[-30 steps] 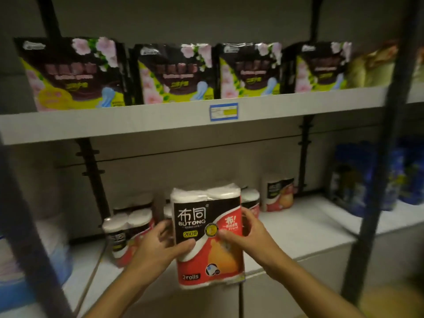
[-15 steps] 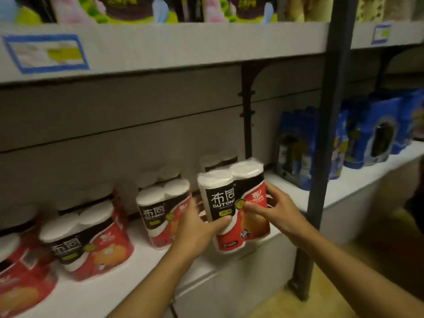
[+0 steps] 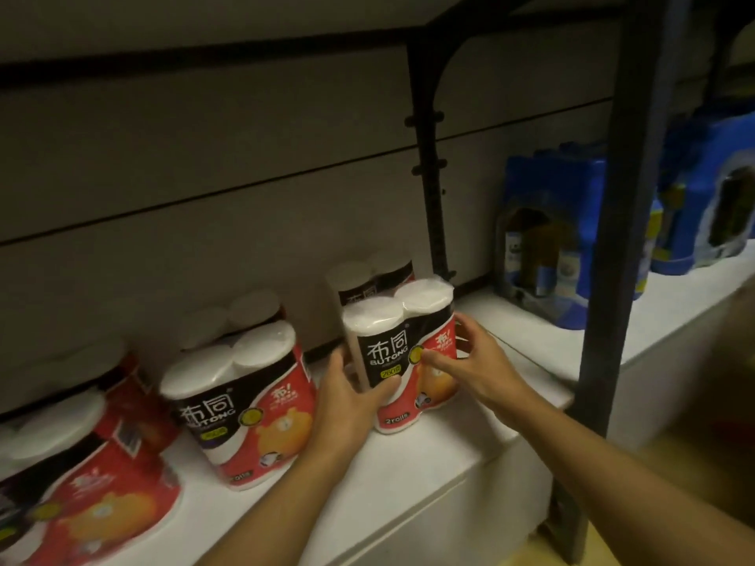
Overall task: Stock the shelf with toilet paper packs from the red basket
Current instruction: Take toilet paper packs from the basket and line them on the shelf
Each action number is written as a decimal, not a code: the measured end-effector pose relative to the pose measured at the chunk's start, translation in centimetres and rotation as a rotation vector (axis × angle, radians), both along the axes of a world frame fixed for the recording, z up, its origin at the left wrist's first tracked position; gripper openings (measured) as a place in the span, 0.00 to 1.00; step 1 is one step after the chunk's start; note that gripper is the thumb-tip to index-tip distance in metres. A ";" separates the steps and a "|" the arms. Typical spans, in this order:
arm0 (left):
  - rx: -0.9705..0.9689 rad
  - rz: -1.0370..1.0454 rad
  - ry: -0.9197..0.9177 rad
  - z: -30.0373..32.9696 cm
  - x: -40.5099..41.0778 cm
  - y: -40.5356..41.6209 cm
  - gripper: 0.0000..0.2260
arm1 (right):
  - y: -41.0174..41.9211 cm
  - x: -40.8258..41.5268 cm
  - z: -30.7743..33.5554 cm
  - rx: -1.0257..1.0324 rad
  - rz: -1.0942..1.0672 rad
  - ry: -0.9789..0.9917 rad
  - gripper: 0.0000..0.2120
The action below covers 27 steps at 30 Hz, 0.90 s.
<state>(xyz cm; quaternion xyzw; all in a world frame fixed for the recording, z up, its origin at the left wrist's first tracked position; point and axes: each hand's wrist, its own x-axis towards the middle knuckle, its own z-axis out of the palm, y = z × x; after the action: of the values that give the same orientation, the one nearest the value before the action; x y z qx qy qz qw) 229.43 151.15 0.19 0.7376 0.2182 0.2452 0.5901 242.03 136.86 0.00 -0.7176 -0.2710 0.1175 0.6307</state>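
A two-roll toilet paper pack [image 3: 398, 345], black, red and white, stands upright on the white shelf [image 3: 457, 451] near its front edge. My left hand [image 3: 347, 402] grips its left side and my right hand [image 3: 474, 361] presses its right side and front. Another pack [image 3: 369, 281] stands just behind it. To the left stand a similar pack [image 3: 245, 406] and, at the far left, a larger one [image 3: 77, 484], with more packs behind them. The red basket is out of view.
A black shelf upright [image 3: 613, 239] stands to the right of my hands, and a black bracket post [image 3: 429, 177] runs up the back panel. Blue product packs [image 3: 547, 234] stand on the shelf further right. An upper shelf overhangs the whole row.
The pack has gone from in front of the shelf edge onto the shelf board, both hands still on it. The view has moved closer and lower.
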 end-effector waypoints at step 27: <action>-0.024 0.059 -0.014 -0.9 2.7 0.0 0.32 | 1.0 1.6 -0.6 0.000 -0.042 0.044 0.37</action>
<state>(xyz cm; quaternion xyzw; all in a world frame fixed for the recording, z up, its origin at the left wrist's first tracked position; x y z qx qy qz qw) 232.11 151.11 -0.75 0.7219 0.2387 0.2648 0.5931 243.66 137.89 -0.58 -0.7205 -0.2419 0.1197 0.6388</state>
